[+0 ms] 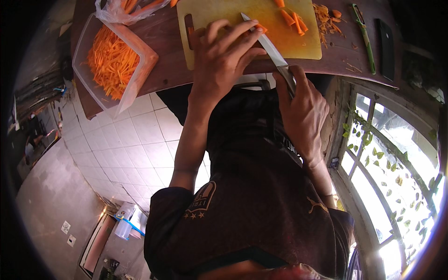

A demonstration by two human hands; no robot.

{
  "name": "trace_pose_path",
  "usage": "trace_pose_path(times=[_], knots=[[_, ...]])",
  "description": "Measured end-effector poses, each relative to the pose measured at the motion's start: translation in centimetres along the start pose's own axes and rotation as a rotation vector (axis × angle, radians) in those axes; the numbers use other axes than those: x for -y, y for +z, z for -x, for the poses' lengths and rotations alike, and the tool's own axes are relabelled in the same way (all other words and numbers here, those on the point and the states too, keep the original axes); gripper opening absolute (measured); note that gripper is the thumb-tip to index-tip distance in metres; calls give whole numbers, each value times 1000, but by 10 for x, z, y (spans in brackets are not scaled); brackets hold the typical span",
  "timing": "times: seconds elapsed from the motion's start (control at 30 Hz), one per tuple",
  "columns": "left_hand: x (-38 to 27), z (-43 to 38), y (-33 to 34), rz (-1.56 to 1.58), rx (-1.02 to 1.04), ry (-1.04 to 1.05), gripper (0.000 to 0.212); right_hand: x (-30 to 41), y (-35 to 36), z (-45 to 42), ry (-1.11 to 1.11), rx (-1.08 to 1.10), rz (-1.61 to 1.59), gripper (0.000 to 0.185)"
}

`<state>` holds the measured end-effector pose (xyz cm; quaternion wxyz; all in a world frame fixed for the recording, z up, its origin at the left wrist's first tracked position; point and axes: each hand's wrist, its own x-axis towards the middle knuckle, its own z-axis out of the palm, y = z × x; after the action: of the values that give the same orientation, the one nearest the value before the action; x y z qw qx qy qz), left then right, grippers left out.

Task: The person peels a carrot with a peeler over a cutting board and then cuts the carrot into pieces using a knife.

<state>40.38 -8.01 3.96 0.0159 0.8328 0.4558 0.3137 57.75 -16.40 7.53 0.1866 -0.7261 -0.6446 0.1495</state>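
My right hand point(303, 108) grips the metal handle of a kitchen knife point(270, 49), whose blade slants across a yellow cutting board point(224, 10). Over the board's left half is my left hand point(227, 52), its fingertips beside the blade and touching a carrot piece point(261, 28). The fingers partly hide that piece. Several cut carrot sticks point(297, 23) lie toward the board's right side. To the left, a clear plastic container point(131, 45) holds a heap of carrot strips point(112, 63).
A plastic bag point(140, 14) with carrots lies behind the container. Carrot peelings point(325, 21) are scattered right of the board, near a green-handled peeler point(367, 45) and a dark flat object point(386, 52). The wooden table point(168, 45) ends just before my body.
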Motion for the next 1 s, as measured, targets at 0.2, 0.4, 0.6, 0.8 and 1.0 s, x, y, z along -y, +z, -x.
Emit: trace_pose_path(times=[0.2, 0.4, 0.6, 0.8, 1.0], knots=[[5, -5, -3, 47, -38, -29, 36, 0, -17, 7, 62, 21, -83, 26], [18, 8, -4, 222, -109, -185, 33, -1, -27, 9, 196, 194, -364, 26], [13, 10, -1, 139, -17, -227, 33, 4, -13, 2, 233, 346, -570, 26], [16, 14, 0, 213, -96, -185, 23, 6, -20, 1, 353, 372, -594, 26], [18, 17, 7, 192, -173, -132, 14, 11, -7, 14, 54, 232, -492, 22]])
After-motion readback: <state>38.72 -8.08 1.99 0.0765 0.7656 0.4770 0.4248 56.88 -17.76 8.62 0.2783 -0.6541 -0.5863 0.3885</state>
